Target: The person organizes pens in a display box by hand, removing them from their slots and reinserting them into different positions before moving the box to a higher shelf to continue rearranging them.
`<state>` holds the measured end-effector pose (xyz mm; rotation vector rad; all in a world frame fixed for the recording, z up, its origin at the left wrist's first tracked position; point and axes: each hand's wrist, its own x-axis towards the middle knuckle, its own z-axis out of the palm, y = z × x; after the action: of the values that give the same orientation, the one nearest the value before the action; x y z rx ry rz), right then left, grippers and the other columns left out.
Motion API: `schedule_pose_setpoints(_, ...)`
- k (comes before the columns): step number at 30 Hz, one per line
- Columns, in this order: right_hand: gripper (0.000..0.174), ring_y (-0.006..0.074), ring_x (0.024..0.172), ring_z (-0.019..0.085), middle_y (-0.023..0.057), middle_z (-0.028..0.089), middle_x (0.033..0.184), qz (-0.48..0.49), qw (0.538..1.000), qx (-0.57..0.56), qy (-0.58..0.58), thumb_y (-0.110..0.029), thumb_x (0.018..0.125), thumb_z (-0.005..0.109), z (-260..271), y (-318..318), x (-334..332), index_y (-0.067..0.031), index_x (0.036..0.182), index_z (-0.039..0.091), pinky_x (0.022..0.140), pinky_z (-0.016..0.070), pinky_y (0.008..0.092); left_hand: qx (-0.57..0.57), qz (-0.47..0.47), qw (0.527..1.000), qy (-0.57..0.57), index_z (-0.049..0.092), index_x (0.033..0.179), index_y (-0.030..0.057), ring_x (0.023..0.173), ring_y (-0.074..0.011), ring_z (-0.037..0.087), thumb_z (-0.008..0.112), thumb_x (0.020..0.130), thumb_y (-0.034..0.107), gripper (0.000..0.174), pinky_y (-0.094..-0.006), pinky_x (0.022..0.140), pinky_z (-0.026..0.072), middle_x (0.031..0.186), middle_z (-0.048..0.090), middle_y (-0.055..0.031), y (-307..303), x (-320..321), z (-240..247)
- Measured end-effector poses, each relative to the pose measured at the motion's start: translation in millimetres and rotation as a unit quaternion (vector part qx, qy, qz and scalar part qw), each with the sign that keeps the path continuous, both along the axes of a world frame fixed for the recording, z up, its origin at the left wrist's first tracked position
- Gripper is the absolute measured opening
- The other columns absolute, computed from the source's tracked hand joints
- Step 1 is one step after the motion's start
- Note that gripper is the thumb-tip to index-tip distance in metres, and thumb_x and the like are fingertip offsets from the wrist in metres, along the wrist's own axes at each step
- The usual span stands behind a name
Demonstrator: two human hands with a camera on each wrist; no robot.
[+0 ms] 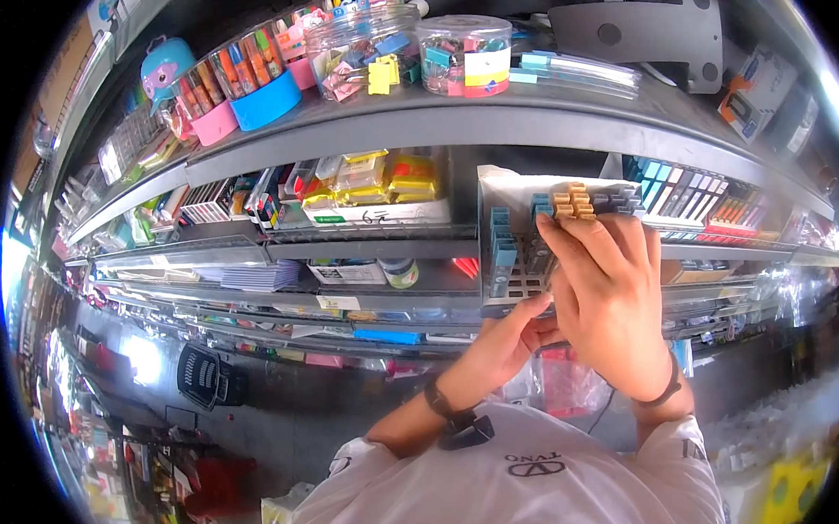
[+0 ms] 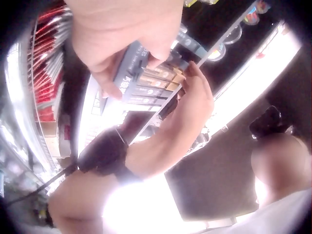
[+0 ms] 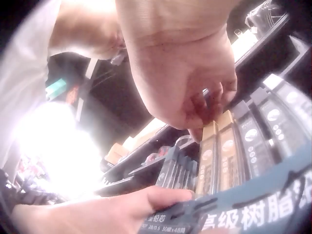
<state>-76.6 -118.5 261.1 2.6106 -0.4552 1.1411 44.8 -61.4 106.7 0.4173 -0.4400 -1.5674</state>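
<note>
A display box (image 1: 516, 184) of pencil lead cases, its front lettered in white, is tilted out at the shelf. My left hand (image 1: 507, 345) grips its near lower edge, the thumb (image 3: 170, 196) lying along the lettered front. My right hand (image 1: 615, 285) is over the box with its fingers curled down among the cases, pinching one with a blue-grey end (image 3: 206, 92), mostly hidden by the fingers. Orange-capped cases (image 3: 208, 156) stand right beside those fingers, with dark grey cases (image 3: 248, 136) next to them. Teal-capped cases (image 1: 502, 252) stand at the box's left side.
Jars of clips (image 1: 464, 58) and marker sets (image 1: 250, 77) fill the shelf above. Left of the box sits a white carton of yellow packets (image 1: 385, 190). More lead cases (image 1: 675, 194) stand to the right. A dark stool (image 1: 207, 376) is on the floor.
</note>
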Motion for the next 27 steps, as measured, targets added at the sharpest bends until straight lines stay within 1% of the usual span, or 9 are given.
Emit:
schedule_pose_setpoints(6,0.049,0.0272,0.104,0.057,0.0057,0.062,0.115,0.007,1.000,-0.006,0.016,-0.010,0.076,0.071,1.1,0.3,-1.3,-0.0008,0.124,0.072,0.090,0.0440,0.0433,-0.019,0.002,1.000,0.021,0.055,0.145,0.0035,0.121,-0.0277,0.069,0.057,0.110,0.021,0.039,-0.0454,0.109,0.0536,0.137,0.067,-0.0103,0.2,-2.6,-1.3)
schedule_pose_setpoints(9,0.048,0.0269,0.105,0.057,0.0054,0.063,0.115,0.002,1.000,-0.012,0.025,-0.010,0.076,0.071,1.9,0.3,-2.0,-0.0007,0.124,0.072,0.090,0.0441,0.0432,-0.035,-0.006,0.999,0.014,0.055,0.145,0.0034,0.122,-0.0275,0.068,0.057,0.110,0.022,0.040,-0.0460,0.109,0.0530,0.138,0.066,-0.0110,1.7,-2.1,1.9)
schedule_pose_setpoints(12,0.045,0.0269,0.105,0.057,0.0038,0.063,0.115,0.002,1.000,-0.010,0.014,-0.009,0.077,0.072,2.2,-0.6,-1.7,-0.0018,0.122,0.073,0.090,0.0445,0.0429,-0.028,-0.010,0.999,-0.025,0.066,0.127,0.0043,0.115,-0.0188,0.069,0.055,0.107,0.027,0.032,-0.0383,0.105,0.0513,0.126,0.072,-0.0051,3.3,-3.5,13.3)
schedule_pose_setpoints(15,0.038,0.0273,0.103,0.059,0.0030,0.066,0.113,0.013,1.000,0.014,-0.018,-0.006,0.080,0.075,4.7,-7.2,1.8,-0.0049,0.118,0.075,0.089,0.0457,0.0424,-0.034,-0.003,0.999,0.002,0.053,0.147,0.0026,0.129,-0.0319,0.065,0.056,0.110,0.023,0.042,-0.0474,0.117,0.0480,0.141,0.064,-0.0128,1.6,-2.8,12.9)
schedule_pose_setpoints(17,0.032,0.0279,0.102,0.061,0.0034,0.070,0.109,0.021,0.998,0.040,-0.045,-0.002,0.083,0.078,8.3,-10.6,4.3,-0.0074,0.115,0.077,0.090,0.0474,0.0423,-0.032,-0.003,0.999,0.015,0.052,0.147,0.0025,0.130,-0.0330,0.064,0.056,0.110,0.023,0.042,-0.0476,0.119,0.0464,0.142,0.063,-0.0128,2.4,-3.9,18.1)
schedule_pose_setpoints(20,0.028,0.0291,0.098,0.061,0.0051,0.070,0.107,0.042,0.994,0.053,-0.081,-0.003,0.084,0.080,8.7,-17.0,11.8,-0.0073,0.112,0.077,0.088,0.0497,0.0426,-0.042,-0.012,0.999,0.022,0.053,0.146,0.0028,0.130,-0.0337,0.064,0.056,0.110,0.023,0.041,-0.0482,0.120,0.0455,0.142,0.063,-0.0128,1.9,-2.9,18.3)
schedule_pose_setpoints(23,0.027,0.0295,0.096,0.061,0.0064,0.070,0.105,0.053,0.994,0.067,-0.075,-0.004,0.083,0.081,10.3,-17.8,12.4,-0.0060,0.110,0.076,0.085,0.0511,0.0415,-0.038,-0.016,0.999,0.029,0.054,0.145,0.0032,0.130,-0.0344,0.064,0.057,0.110,0.022,0.040,-0.0487,0.119,0.0464,0.141,0.063,-0.0129,-0.6,-1.5,13.3)
schedule_pose_setpoints(26,0.025,0.0288,0.101,0.061,0.0044,0.070,0.108,0.038,0.993,0.095,-0.059,-0.010,0.085,0.078,8.1,-18.8,13.7,-0.0083,0.109,0.074,0.088,0.0503,0.0418,-0.033,-0.008,0.999,0.034,0.054,0.145,0.0029,0.129,-0.0350,0.064,0.057,0.110,0.021,0.039,-0.0489,0.117,0.0479,0.140,0.063,-0.0130,-0.7,-2.5,12.3)
schedule_pose_setpoints(27,0.024,0.0289,0.101,0.061,0.0045,0.069,0.107,0.039,0.993,0.095,-0.058,-0.010,0.085,0.078,7.0,-19.8,14.2,-0.0081,0.109,0.075,0.088,0.0503,0.0417,-0.032,-0.003,0.999,0.034,0.054,0.144,0.0027,0.129,-0.0351,0.064,0.057,0.110,0.021,0.039,-0.0489,0.117,0.0485,0.140,0.063,-0.0130,-0.5,-2.7,12.3)
